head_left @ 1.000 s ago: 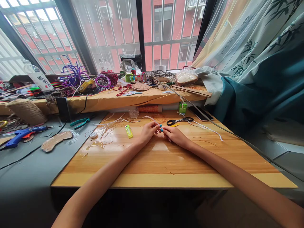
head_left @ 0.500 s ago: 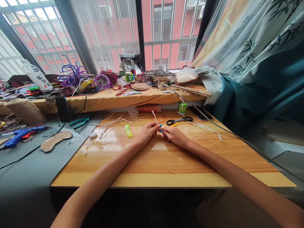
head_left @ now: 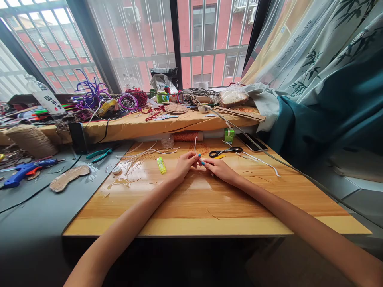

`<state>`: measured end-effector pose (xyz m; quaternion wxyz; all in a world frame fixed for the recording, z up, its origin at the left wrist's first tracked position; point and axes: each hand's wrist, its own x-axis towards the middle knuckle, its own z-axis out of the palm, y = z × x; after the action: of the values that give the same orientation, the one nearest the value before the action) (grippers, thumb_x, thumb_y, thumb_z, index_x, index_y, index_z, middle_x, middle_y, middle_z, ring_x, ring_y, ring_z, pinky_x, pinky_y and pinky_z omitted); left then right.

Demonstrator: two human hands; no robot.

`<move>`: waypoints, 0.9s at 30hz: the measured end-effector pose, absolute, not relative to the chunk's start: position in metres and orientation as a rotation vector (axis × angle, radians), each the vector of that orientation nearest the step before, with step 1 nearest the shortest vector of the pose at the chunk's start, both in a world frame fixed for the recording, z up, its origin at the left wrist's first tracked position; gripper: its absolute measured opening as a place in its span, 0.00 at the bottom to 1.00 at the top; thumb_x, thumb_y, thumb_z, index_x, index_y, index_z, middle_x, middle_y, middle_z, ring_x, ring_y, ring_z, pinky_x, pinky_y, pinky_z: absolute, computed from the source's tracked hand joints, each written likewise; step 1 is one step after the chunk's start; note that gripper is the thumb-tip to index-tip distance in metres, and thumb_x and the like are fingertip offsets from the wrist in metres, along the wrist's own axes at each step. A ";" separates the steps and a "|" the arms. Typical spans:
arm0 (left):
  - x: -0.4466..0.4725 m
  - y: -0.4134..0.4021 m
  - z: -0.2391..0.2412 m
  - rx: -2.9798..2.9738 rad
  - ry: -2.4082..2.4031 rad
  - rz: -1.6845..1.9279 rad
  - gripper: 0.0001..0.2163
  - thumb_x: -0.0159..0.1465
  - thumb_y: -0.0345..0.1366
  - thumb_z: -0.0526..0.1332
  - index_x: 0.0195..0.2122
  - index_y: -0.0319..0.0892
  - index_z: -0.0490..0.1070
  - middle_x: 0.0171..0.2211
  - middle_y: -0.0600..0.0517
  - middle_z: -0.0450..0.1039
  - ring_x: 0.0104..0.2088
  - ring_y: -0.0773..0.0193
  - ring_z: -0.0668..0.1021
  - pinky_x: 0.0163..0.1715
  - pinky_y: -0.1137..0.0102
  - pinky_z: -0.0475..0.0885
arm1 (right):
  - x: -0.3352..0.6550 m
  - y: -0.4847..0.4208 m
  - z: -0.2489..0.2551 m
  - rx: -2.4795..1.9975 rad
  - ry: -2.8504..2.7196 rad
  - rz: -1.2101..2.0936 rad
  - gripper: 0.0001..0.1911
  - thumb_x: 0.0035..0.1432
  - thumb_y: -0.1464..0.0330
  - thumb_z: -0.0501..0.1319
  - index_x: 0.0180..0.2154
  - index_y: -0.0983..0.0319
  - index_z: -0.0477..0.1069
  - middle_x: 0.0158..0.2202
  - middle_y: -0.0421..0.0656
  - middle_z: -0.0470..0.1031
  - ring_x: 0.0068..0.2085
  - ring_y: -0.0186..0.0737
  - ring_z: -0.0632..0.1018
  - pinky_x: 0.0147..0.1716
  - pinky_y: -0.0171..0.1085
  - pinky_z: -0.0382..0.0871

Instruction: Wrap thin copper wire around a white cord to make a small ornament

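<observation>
My left hand [head_left: 184, 164] and my right hand [head_left: 219, 169] meet fingertip to fingertip over the middle of the wooden table [head_left: 209, 199]. Both pinch a thin white strip [head_left: 195, 144] whose free end stands nearly upright above the left fingers. The nails are painted blue. A yellow-green lighter [head_left: 161, 164] lies just left of my left hand. Black-handled scissors [head_left: 225, 152] lie just beyond my right hand, beside a flat coil of orange thread [head_left: 201, 149].
A phone [head_left: 251, 142] and a small green box [head_left: 229, 135] sit at the table's far right. Loose straw strands [head_left: 140, 156], teal pliers [head_left: 100, 154], a blue glue gun [head_left: 24, 169] and a jute spool [head_left: 31, 139] lie left. The sill behind holds cluttered craft wire and cords.
The white strip's free end has swung from leaning far left to standing nearly upright. Both hands have stayed in place, fingers working at the pinch.
</observation>
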<state>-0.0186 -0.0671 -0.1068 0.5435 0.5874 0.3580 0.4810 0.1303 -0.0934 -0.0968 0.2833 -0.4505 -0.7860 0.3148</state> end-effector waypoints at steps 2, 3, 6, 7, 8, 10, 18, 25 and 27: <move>-0.019 -0.067 -0.107 1.394 0.849 1.135 0.12 0.48 0.41 0.60 0.23 0.36 0.64 0.20 0.54 0.67 0.19 0.74 0.66 0.22 0.75 0.63 | 0.129 -0.095 -0.096 -1.184 -2.129 0.744 0.13 0.55 0.66 0.47 0.29 0.65 0.66 0.21 0.37 0.62 0.22 0.28 0.63 0.22 0.29 0.56; -0.018 -0.067 -0.107 1.394 0.848 1.128 0.12 0.48 0.42 0.60 0.23 0.36 0.64 0.20 0.54 0.67 0.19 0.74 0.66 0.23 0.75 0.63 | 0.129 -0.096 -0.096 -1.180 -2.129 0.705 0.12 0.55 0.67 0.47 0.28 0.64 0.66 0.21 0.37 0.63 0.22 0.28 0.63 0.23 0.29 0.56; -0.018 -0.067 -0.108 1.399 0.860 1.135 0.11 0.50 0.41 0.59 0.26 0.36 0.64 0.22 0.54 0.67 0.20 0.74 0.66 0.23 0.75 0.64 | 0.128 -0.097 -0.097 -1.201 -2.078 0.710 0.12 0.55 0.68 0.46 0.27 0.65 0.65 0.20 0.37 0.62 0.20 0.27 0.63 0.22 0.29 0.56; -0.019 -0.066 -0.109 1.411 0.887 1.168 0.11 0.51 0.41 0.58 0.29 0.37 0.64 0.24 0.53 0.66 0.21 0.74 0.67 0.22 0.75 0.64 | 0.128 -0.097 -0.098 -1.209 -2.042 0.764 0.12 0.55 0.67 0.46 0.28 0.65 0.65 0.19 0.36 0.61 0.20 0.27 0.62 0.21 0.29 0.56; -0.019 -0.066 -0.110 1.437 0.936 1.221 0.12 0.52 0.40 0.58 0.32 0.37 0.63 0.27 0.53 0.66 0.22 0.73 0.67 0.22 0.76 0.64 | 0.128 -0.095 -0.099 -1.213 -1.997 0.835 0.12 0.54 0.67 0.46 0.29 0.65 0.65 0.19 0.36 0.60 0.19 0.27 0.62 0.21 0.29 0.56; -0.021 -0.065 -0.111 1.563 1.091 1.378 0.13 0.53 0.38 0.57 0.39 0.39 0.60 0.32 0.51 0.64 0.24 0.72 0.67 0.22 0.75 0.65 | 0.129 -0.092 -0.101 -1.210 -1.903 0.986 0.12 0.54 0.66 0.46 0.31 0.65 0.65 0.19 0.35 0.59 0.18 0.27 0.61 0.19 0.29 0.55; -0.032 -0.066 -0.110 2.847 1.266 1.273 0.12 0.59 0.35 0.50 0.43 0.45 0.66 0.45 0.46 0.61 0.39 0.62 0.65 0.40 0.66 0.60 | 0.139 -0.082 -0.102 -1.062 -1.765 1.360 0.13 0.50 0.61 0.50 0.28 0.65 0.62 0.17 0.33 0.53 0.18 0.25 0.56 0.18 0.29 0.50; -0.035 -0.068 -0.110 2.958 1.231 1.179 0.12 0.61 0.36 0.48 0.37 0.45 0.69 0.32 0.48 0.71 0.34 0.62 0.66 0.36 0.67 0.56 | 0.138 -0.086 -0.099 -1.111 -1.911 1.171 0.12 0.55 0.65 0.45 0.34 0.65 0.62 0.19 0.34 0.57 0.18 0.26 0.60 0.19 0.29 0.54; -0.035 -0.069 -0.110 2.936 1.255 1.177 0.12 0.61 0.37 0.48 0.35 0.44 0.70 0.29 0.49 0.72 0.33 0.62 0.66 0.36 0.67 0.56 | 0.137 -0.088 -0.099 -1.148 -2.012 0.986 0.11 0.56 0.66 0.44 0.33 0.64 0.62 0.19 0.35 0.59 0.18 0.27 0.61 0.20 0.30 0.55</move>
<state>-0.0349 -0.0687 -0.1096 -0.1306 0.8553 0.3657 0.3429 0.1374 -0.0880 -0.0992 0.3070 -0.4341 -0.7605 0.3729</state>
